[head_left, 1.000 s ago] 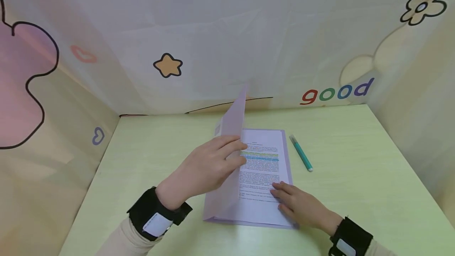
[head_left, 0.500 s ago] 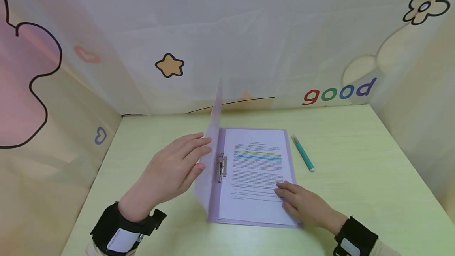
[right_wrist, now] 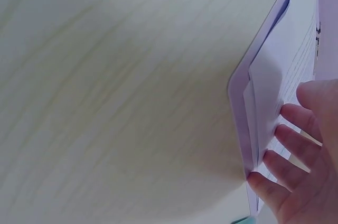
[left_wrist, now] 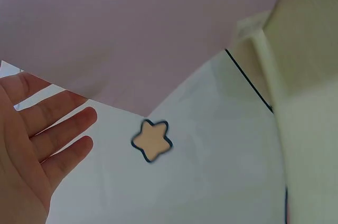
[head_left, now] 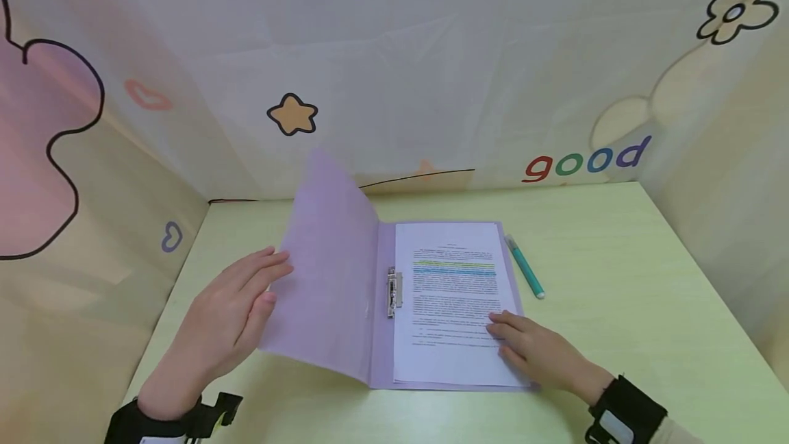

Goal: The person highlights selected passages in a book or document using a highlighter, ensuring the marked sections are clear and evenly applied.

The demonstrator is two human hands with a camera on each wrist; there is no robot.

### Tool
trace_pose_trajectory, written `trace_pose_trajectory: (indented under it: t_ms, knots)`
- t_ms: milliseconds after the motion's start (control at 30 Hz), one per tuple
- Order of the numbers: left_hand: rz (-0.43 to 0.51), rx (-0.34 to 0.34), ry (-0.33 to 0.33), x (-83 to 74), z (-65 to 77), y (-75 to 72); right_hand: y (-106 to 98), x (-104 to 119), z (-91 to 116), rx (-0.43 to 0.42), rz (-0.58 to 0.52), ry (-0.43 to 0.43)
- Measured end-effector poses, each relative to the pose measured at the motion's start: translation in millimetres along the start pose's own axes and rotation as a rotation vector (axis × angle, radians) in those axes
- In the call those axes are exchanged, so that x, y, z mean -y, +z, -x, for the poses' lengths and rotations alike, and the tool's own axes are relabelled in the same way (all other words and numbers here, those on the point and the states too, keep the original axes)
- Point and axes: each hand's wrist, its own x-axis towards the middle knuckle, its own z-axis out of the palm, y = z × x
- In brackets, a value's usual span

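A purple folder (head_left: 383, 362) lies on the table with its cover (head_left: 327, 273) tilted up and leaning left. Printed sheets (head_left: 456, 362) with a yellow-green and a blue highlighted line sit inside, beside a metal clip (head_left: 394, 291). At the cover's outer edge is my left hand (head_left: 224, 321), its fingers extended. The left wrist view has the left hand (left_wrist: 31, 145) partly overlapped by the cover (left_wrist: 132, 28). My right hand (head_left: 542, 355) rests on the lower right of the sheets, fingers fairly straight. Its fingertips touch the papers near the folder's edge in the right wrist view.
A teal marker (head_left: 525, 267) lies just right of the folder on the pale green table (head_left: 629, 293). Behind the table hangs a white printed cloth (head_left: 394, 88), with more cloth on both sides.
My left hand has moved left, swinging the cover from upright to leaning left. The metal clip and more of the sheets have come into view. The right hand has shifted slightly right.
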Motion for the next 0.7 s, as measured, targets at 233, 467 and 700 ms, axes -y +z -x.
trace_pose_trajectory:
  t_ms: [233,467,700]
  knots:
    - [-0.024,0.087,-0.156,13.9,31.3,-6.5,-3,1,0,0.007,0.0,-0.002]
    - [-0.085,0.106,-0.237,29.8,56.3,8.2,-5,3,0,-0.01,-0.003,-0.015]
    - [-0.129,0.217,-0.377,35.3,86.1,33.7,-4,1,0,0.009,-0.007,-0.002]
